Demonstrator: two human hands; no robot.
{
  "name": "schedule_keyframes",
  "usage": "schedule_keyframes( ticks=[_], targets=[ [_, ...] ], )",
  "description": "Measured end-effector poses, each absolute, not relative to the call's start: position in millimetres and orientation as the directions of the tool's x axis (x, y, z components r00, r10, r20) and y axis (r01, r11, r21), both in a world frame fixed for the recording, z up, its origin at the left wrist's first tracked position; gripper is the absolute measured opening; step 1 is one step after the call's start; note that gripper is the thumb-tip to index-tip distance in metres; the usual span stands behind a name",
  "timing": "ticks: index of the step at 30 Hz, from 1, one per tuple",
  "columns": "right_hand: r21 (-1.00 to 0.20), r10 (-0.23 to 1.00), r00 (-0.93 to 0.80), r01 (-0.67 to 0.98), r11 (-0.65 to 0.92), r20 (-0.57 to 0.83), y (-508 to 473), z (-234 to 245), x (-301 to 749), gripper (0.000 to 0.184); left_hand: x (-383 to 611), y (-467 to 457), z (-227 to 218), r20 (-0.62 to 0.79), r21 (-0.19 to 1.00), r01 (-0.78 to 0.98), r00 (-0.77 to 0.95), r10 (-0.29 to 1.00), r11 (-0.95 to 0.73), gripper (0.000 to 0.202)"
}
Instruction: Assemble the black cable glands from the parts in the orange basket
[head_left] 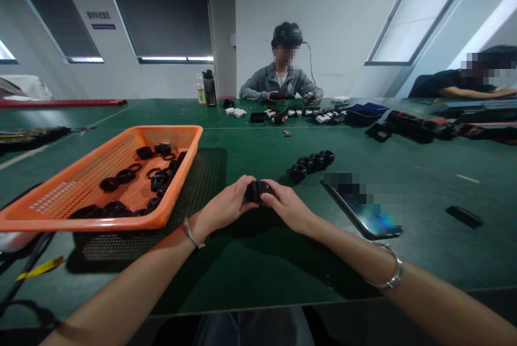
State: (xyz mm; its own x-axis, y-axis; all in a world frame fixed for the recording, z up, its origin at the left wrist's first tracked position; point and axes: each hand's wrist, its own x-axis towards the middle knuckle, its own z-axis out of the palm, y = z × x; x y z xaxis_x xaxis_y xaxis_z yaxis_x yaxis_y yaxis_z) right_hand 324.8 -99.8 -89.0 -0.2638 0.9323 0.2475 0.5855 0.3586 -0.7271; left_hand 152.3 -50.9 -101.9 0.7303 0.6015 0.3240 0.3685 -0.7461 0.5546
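Between both hands, just above the green table [258, 260], is a black ring-shaped part [254, 191] that looks like a short cylinder. My left hand [230, 200] grips its left side, thumb below and fingers over the top. On the other side my right hand [286, 203] pinches it, the thumb lying across its near face. A row of several similar black rings [313, 164] stands beyond my right hand. To the left, an orange perforated basket [183, 184] holds several loose black rings and round parts [126, 175].
A phone [363, 208] lies right of my right forearm, with a small black piece [464, 216] farther right. Across the table a person [280, 79] handles dark parts behind scattered black and white pieces. Another person [480, 76] sits far right. Bottles [209, 89] stand at the back.
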Motion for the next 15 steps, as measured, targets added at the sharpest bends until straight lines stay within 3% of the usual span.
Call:
schedule_keyframes(
  ticks=[4, 8, 11, 15],
  targets=[
    [-0.691, 0.936, -0.250, 0.631, 0.353, 0.249, -95, -92, 326, 0.022, 156, -51, -109, 0.308, 0.728, 0.283, 0.678, 0.667, -0.624, 0.037],
    [-0.595, 0.889, -0.286, 0.663, 0.454, 0.358, -90, -98, 332, 0.030, 163, -49, -118, 0.233, 0.914, 0.092, 0.677, 0.698, -0.394, 0.048],
    [-0.508, 0.835, -0.338, 0.673, 0.537, 0.435, -88, -102, 335, 0.034, 167, -48, -123, 0.185, 0.966, 0.007, 0.677, 0.713, -0.257, 0.051],
    [-0.450, 0.818, -0.374, 0.697, 0.558, 0.437, -89, -103, 336, 0.032, 168, -48, -125, 0.148, 0.980, -0.004, 0.678, 0.720, -0.197, 0.048]
  ],
)
